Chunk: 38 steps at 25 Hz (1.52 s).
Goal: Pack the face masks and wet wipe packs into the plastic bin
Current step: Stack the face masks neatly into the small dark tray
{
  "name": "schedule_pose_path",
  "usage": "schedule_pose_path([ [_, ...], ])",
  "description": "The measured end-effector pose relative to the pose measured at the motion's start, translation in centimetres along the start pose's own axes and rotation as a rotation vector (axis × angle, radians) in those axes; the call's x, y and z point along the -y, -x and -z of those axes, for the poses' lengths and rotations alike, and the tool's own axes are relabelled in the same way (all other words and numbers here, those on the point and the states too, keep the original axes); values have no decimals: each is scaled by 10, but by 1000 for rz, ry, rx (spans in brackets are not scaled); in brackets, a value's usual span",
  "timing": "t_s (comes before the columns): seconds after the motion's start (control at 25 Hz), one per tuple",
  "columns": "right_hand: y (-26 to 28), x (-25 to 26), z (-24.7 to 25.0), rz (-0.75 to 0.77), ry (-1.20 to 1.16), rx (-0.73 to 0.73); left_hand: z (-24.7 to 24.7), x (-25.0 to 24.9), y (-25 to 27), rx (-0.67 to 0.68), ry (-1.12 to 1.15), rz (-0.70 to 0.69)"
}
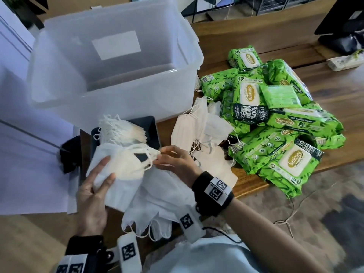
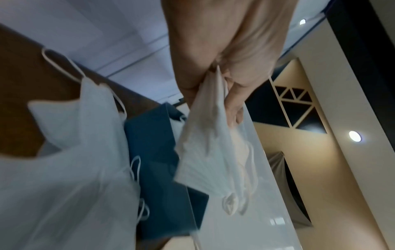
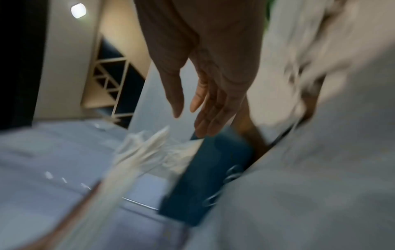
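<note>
The clear plastic bin [image 1: 197,56] stands empty at the back left of the wooden table. Green wet wipe packs [image 1: 275,125] lie heaped to its right. Loose white face masks [image 1: 202,134] lie between the heap and me, and more masks [image 1: 153,209] hang over the near table edge. A neat mask stack [image 1: 122,131] rests on a dark tray [image 1: 152,133]. My left hand [image 1: 106,170] [image 2: 224,84] grips a bundle of masks [image 1: 122,170] [image 2: 209,152]. My right hand [image 1: 167,156] [image 3: 192,110] has straight fingers and touches the bundle's ear loops [image 1: 149,154].
A large white sheet [image 1: 29,154] covers the table's left side, with a black object [image 1: 69,154] at its edge. A monitor base [image 1: 338,36] and a power strip [image 1: 344,60] sit at the far right. A thin cable [image 1: 289,219] trails over the floor.
</note>
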State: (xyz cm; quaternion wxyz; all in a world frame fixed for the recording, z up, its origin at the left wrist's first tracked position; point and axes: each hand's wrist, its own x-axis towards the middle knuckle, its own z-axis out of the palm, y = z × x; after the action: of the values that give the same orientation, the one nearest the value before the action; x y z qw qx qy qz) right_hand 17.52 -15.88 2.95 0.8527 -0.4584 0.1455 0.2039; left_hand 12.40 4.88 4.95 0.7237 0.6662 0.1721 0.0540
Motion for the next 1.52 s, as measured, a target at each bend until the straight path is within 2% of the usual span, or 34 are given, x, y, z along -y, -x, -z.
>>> schedule_pose_path([
  [0.12, 10, 6, 50, 191, 811, -81, 38, -9, -3, -103, -2, 10],
  [0.16, 15, 5, 62, 224, 1110, -54, 48, -11, -1, -116, -8, 9],
  [0.2, 21, 2, 70, 228, 1409, 42, 56, -13, 0, -118, -12, 6],
  [0.28, 33, -18, 78, 156, 1920, 394, 62, -17, 5, -113, -10, 6],
  [0.36, 38, -42, 78, 117, 2173, 643, 61, -18, 10, -112, 6, 27],
  [0.48, 26, -54, 80, 84, 2312, 690, 56, -16, 16, -118, -14, 28],
  [0.76, 5, -21, 71, 260, 2354, 693, 55, -19, 32, -110, -7, 75],
  [0.84, 4, -5, 70, 271, 2161, 669, 56, -19, 35, -129, -12, 88],
  [1.0, -9, 56, 62, 268, 1712, 454, 55, -23, 42, -170, -10, 81],
  [1.08, -14, 90, 56, 135, 1550, 293, 53, -24, 44, -175, 21, 81],
  [1.16, -18, 113, 54, 29, 1419, 222, 51, -25, 44, -192, 31, 76],
  [1.32, -30, 127, 65, -88, 1173, 165, 46, -28, 45, -240, 36, 51],
  [1.4, -33, 130, 73, -114, 1013, 191, 42, -31, 46, -248, 75, 45],
  [1.52, -35, 133, 88, -63, 768, 244, 40, -34, 47, -247, 100, 26],
])
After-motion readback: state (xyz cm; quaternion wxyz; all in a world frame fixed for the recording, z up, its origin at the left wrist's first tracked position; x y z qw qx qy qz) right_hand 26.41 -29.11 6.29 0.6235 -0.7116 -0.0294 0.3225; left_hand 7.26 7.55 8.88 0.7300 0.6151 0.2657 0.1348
